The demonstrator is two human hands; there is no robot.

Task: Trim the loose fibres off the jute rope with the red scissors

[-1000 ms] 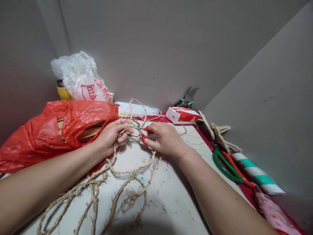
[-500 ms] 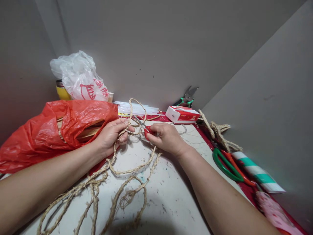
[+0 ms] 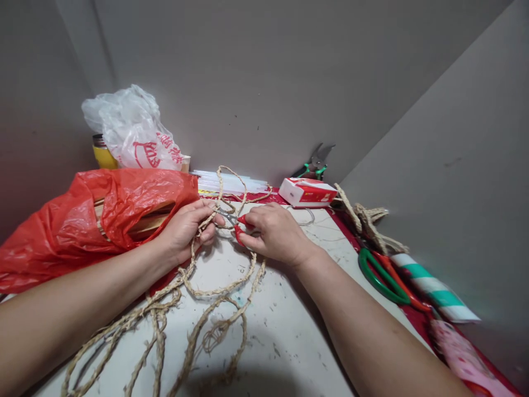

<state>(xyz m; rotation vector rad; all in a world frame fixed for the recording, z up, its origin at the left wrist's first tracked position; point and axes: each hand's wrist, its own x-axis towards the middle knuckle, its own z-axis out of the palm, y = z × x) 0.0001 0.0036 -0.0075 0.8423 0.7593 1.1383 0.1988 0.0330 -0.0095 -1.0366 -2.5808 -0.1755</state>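
My left hand [image 3: 194,223] pinches a twisted straw rope [image 3: 220,187] between thumb and fingers. One loop of the rope rises above that grip, and more of it trails down over the white tabletop [image 3: 285,314]. In my right hand [image 3: 275,231] are small red-handled scissors [image 3: 239,230], with fingers in the handles. The handles are spread, and the blades point left, at the rope close to my left fingertips. Whether the blades touch the rope I cannot tell.
A red plastic bag [image 3: 136,187] holding wooden strips lies at left, before a white bag [image 3: 132,132] and a yellow jar [image 3: 104,154]. At the back are clear sticks [image 3: 231,181], a tissue pack [image 3: 308,193] and pruning shears [image 3: 317,162]. Green-and-orange-handled scissors [image 3: 384,281] lie at right.
My right hand has brought the scissors left, nearer to my left fingertips, and their handles have spread apart. My left hand keeps its pinch on the rope.
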